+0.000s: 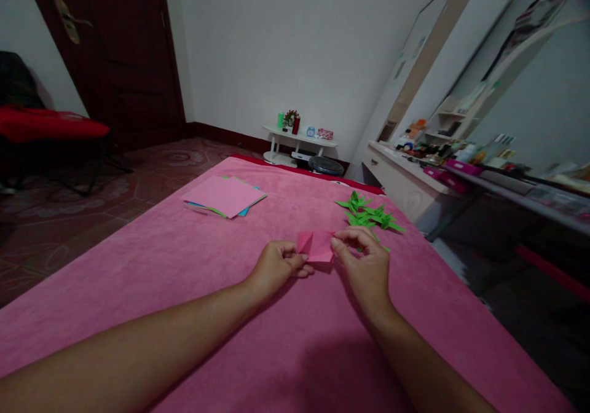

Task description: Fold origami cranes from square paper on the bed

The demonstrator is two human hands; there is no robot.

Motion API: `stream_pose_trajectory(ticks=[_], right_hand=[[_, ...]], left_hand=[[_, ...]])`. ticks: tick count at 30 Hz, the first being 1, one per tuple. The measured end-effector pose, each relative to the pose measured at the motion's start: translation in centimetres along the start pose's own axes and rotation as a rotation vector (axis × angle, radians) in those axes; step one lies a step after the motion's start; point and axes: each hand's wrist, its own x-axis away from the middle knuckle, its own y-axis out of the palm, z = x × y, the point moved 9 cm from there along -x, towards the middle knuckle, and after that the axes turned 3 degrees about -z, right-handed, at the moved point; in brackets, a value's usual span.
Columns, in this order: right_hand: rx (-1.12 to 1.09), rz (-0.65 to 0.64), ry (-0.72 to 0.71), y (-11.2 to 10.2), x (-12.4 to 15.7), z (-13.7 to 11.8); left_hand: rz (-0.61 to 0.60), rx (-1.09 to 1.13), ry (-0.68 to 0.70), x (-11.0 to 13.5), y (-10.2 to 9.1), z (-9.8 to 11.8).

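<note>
Paper (319,247), pink and creased, spans mid-scene: my left hand (279,264) pinches its left edge, right hand (369,268) apparently its right. Pink cloth (221,253) gives room leftward; green folded pieces (362,217) crowd far right.

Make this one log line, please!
left hand: pinching pink folded paper; right hand: pinching its other end; nearby: green folded-paper shapes, pink-topped paper stack
</note>
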Motion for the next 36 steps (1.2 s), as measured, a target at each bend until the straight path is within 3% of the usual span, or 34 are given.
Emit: stream_pose_trajectory(ticks=[5, 11, 15, 17, 22, 25, 29, 36], right_hand=[[0.061, -0.026, -0.006, 0.0, -0.2, 0.2], [0.526, -0.074, -0.347, 0.6, 0.9, -3.5], [0.523, -0.134, -0.489, 1.6, 2.0, -4.6], [0.430, -0.133, -0.422, 1.7, 2.0, -3.9], [0.061, -0.075, 0.039, 1.5, 1.0, 0.8], [-0.034, -0.080, 0.136, 1.7, 0.6, 2.0], [0.008, -0.095, 0.109, 1.5, 0.3, 1.9], [0.203, -0.138, -0.186, 1.6, 0.7, -0.9]], left_hand=[[0.005, -0.002, -0.006, -0.2, 0.0, -0.3], [0.062, -0.002, -0.058, 0.3, -0.1, 0.1], [0.086, 0.008, -0.062, 0.5, 0.0, 0.6], [0.074, 0.005, -0.059, 0.5, 0.0, 0.5], [0.015, 0.011, -0.049, 0.1, 0.2, 0.1], [0.021, -0.009, -0.069, 0.2, 0.2, -0.2], [-0.045, -0.105, -0.084, 0.2, 0.7, -0.6], [-0.155, -0.222, -0.070, 0.5, 1.5, -0.9]])
